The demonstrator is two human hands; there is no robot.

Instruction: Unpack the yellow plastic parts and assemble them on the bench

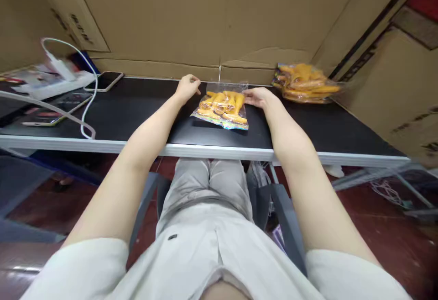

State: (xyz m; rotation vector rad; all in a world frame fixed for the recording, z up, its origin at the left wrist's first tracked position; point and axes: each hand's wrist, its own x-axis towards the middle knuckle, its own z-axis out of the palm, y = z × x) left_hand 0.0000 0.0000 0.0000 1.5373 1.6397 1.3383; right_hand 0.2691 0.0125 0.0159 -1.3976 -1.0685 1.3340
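Observation:
A clear plastic bag of orange, club-shaped pieces (224, 106) lies on the black tabletop in front of me, with a colourful strip along its near edge. To its right, my right hand (257, 97) has its fingers closed at the bag's upper right edge. My left hand (187, 89) is just beyond the upper left side, loosely bent with fingers a little apart, and nothing shows in it. A gap seems to separate it from the bag. What the orange pieces are, I cannot make out.
More bagged orange pieces (304, 83) are heaped at the back right. On the left lie a phone (106, 81), another phone-like device (56, 109), a white cable (89, 108) and white packets (44, 83). A cardboard wall (164, 17) stands behind the table's metal-edged top (143, 122).

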